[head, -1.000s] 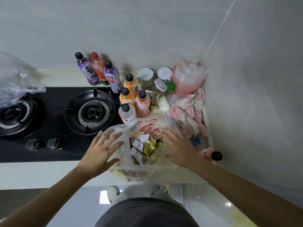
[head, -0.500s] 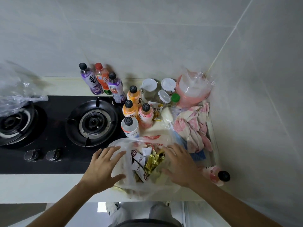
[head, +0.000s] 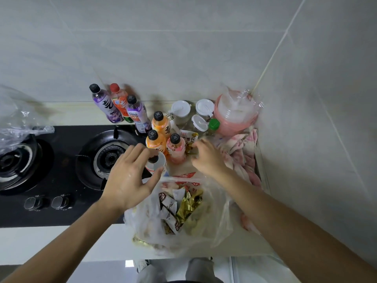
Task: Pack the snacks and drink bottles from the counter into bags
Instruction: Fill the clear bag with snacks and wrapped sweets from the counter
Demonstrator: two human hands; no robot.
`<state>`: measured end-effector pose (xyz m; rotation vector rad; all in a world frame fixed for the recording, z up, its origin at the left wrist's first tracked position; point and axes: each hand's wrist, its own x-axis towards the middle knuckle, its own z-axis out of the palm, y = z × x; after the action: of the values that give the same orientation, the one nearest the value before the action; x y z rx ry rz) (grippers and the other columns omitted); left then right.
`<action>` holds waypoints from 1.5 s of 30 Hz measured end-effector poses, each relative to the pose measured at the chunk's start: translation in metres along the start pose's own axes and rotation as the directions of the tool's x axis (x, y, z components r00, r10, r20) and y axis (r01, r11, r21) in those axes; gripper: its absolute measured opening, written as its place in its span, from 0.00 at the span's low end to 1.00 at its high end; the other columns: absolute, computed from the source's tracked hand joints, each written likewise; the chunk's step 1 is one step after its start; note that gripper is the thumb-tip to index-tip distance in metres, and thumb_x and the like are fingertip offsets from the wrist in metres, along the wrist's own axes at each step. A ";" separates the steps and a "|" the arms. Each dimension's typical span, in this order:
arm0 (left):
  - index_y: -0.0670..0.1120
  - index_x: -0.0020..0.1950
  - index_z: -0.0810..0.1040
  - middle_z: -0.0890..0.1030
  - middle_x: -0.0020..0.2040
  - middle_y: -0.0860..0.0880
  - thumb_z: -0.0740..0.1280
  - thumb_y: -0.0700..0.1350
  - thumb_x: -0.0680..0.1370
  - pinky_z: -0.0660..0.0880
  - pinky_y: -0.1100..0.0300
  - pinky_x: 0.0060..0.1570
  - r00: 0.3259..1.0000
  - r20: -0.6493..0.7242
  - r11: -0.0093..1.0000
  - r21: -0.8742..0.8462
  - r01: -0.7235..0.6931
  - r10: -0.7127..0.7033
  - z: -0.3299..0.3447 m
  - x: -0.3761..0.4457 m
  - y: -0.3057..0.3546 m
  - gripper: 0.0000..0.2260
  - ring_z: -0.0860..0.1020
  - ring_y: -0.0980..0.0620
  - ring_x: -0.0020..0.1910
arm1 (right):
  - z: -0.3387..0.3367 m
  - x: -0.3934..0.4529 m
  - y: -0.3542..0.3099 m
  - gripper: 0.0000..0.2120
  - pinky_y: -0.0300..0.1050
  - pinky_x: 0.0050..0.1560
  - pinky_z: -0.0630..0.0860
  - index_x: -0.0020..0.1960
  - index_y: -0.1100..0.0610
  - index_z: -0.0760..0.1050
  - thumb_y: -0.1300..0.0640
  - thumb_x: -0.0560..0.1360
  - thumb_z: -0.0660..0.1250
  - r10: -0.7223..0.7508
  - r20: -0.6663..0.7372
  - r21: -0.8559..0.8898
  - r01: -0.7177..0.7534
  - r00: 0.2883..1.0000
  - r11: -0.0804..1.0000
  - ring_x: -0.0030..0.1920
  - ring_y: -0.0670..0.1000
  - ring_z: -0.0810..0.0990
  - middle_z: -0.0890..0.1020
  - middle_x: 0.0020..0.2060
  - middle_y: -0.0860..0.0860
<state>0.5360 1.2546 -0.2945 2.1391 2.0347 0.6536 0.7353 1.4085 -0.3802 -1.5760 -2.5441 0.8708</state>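
Observation:
A clear plastic bag (head: 212,227) stuffed with wrapped snacks stands at the counter's front edge. Behind it stand drink bottles: two purple ones (head: 106,107) and a red-capped one at the wall, two orange ones (head: 155,142), a pink one (head: 175,149) and a white one (head: 157,165). My left hand (head: 130,176) is spread over the white bottle, with its fingers to the left and its thumb to the right. My right hand (head: 208,158), blurred, reaches with bent fingers over loose snack packets (head: 188,137) beside the pink bottle.
A black two-burner gas stove (head: 61,160) fills the left, with a crumpled clear bag (head: 18,123) over its left burner. White-lidded jars (head: 181,111), a pink tub in plastic (head: 234,115) and a pink cloth (head: 242,152) crowd the right corner by the wall.
Both hands have left the bag's rim and moved away from me. The left now hovers over the white bottle, and the right is at the snack packets.

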 end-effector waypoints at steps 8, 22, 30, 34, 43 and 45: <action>0.47 0.64 0.77 0.76 0.55 0.50 0.64 0.50 0.81 0.76 0.49 0.50 0.990 0.099 0.994 0.008 -0.105 0.103 0.020 0.068 0.029 0.14 0.75 0.46 0.53 | 0.024 0.033 0.008 0.07 0.55 0.50 0.82 0.54 0.52 0.76 0.52 0.77 0.68 0.078 0.080 -0.034 -0.076 0.994 0.997 0.51 0.59 0.82 0.80 0.48 0.53; 0.45 0.59 0.79 0.77 0.53 0.50 0.69 0.47 0.79 0.75 0.50 0.48 0.987 0.143 0.991 0.102 -0.092 0.077 0.036 0.062 0.028 0.11 0.73 0.47 0.52 | 0.010 0.015 0.029 0.03 0.46 0.39 0.71 0.50 0.57 0.80 0.62 0.77 0.69 0.208 -0.114 0.095 -0.198 0.972 0.976 0.40 0.56 0.78 0.79 0.39 0.51; 0.49 0.58 0.78 0.79 0.51 0.54 0.65 0.49 0.82 0.81 0.51 0.42 0.981 0.193 0.990 -0.134 0.048 -0.022 0.045 0.051 0.056 0.07 0.81 0.55 0.42 | -0.022 -0.023 0.035 0.18 0.45 0.31 0.55 0.29 0.55 0.60 0.68 0.70 0.63 0.402 -0.258 0.480 -0.245 0.878 0.842 0.28 0.51 0.61 0.62 0.25 0.50; 0.47 0.67 0.74 0.81 0.56 0.50 0.66 0.57 0.81 0.81 0.48 0.53 0.867 0.377 0.830 -0.324 0.454 -0.327 0.073 0.055 0.073 0.20 0.82 0.51 0.51 | -0.027 -0.048 0.037 0.13 0.57 0.36 0.77 0.32 0.64 0.72 0.64 0.73 0.70 0.427 -0.174 0.707 -0.190 0.887 0.682 0.31 0.54 0.73 0.72 0.28 0.61; 0.38 0.60 0.75 0.85 0.50 0.42 0.72 0.43 0.80 0.85 0.53 0.41 0.690 0.481 0.204 -0.721 0.663 -0.541 0.088 0.048 0.089 0.13 0.86 0.48 0.43 | -0.053 -0.067 0.034 0.05 0.47 0.50 0.83 0.43 0.47 0.84 0.51 0.78 0.74 0.189 0.167 0.688 -0.252 0.968 0.680 0.46 0.52 0.87 0.88 0.41 0.50; 0.40 0.62 0.76 0.85 0.52 0.42 0.71 0.41 0.80 0.83 0.56 0.37 0.677 0.478 0.191 -0.721 0.666 -0.560 0.085 0.043 0.085 0.12 0.87 0.49 0.43 | -0.047 -0.042 0.040 0.07 0.53 0.50 0.84 0.45 0.57 0.84 0.55 0.80 0.71 0.325 0.119 0.736 -0.303 0.938 0.606 0.43 0.60 0.86 0.87 0.43 0.58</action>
<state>0.6475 1.3065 -0.3300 0.6203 1.6511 1.0514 0.8031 1.4077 -0.3480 -1.6810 -1.4938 1.6353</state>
